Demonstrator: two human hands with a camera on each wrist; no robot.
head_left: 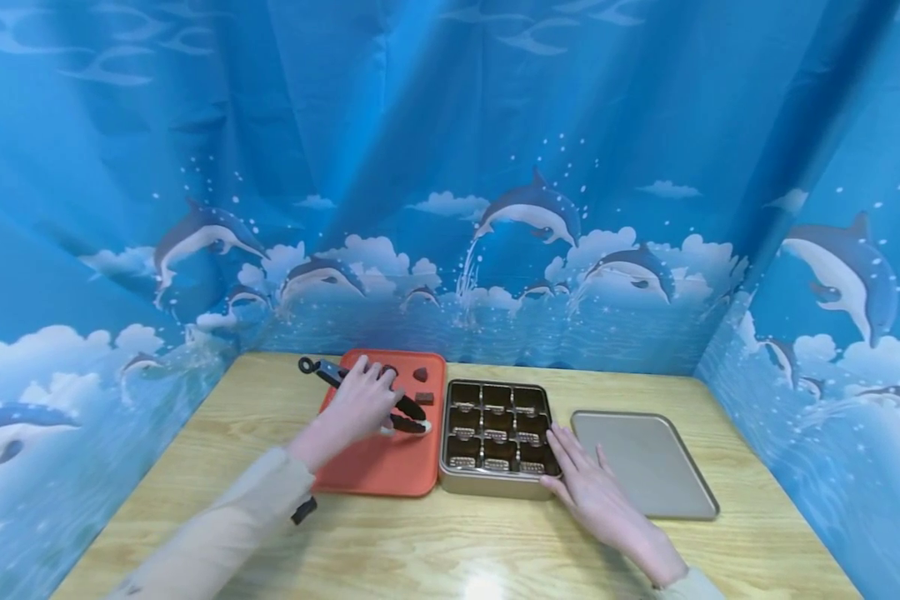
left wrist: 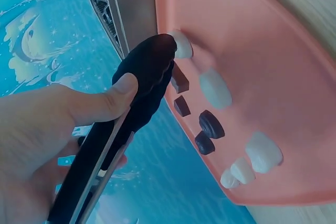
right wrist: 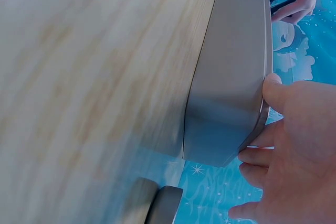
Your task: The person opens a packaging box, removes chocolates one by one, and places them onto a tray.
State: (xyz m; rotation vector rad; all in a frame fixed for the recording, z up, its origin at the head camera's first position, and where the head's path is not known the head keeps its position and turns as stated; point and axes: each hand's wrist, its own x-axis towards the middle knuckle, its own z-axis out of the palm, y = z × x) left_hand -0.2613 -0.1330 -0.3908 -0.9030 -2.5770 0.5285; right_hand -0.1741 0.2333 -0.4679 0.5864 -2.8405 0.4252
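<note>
My left hand (head_left: 363, 400) grips black-and-steel tongs (left wrist: 142, 82), thumb on one arm. The tong tips are over the red tray (head_left: 375, 467), right at a white chocolate (left wrist: 182, 44). Other pieces on the tray include a dark square chocolate (head_left: 424, 398), a dark heart-shaped one (head_left: 420, 375) and several more white ones (left wrist: 215, 88). My right hand (head_left: 588, 492) rests its fairly straight fingers on the right rim of a metal box (head_left: 495, 486), the thumb near its front corner. Inside the box is a brown divided insert (head_left: 498, 425) whose compartments hold no chocolates.
A flat metal lid (head_left: 645, 467) lies on the wooden table (head_left: 420, 550), right of the box. The tray stands close against the box's left side. A blue dolphin-print curtain (head_left: 450, 208) hangs behind the table and along both sides.
</note>
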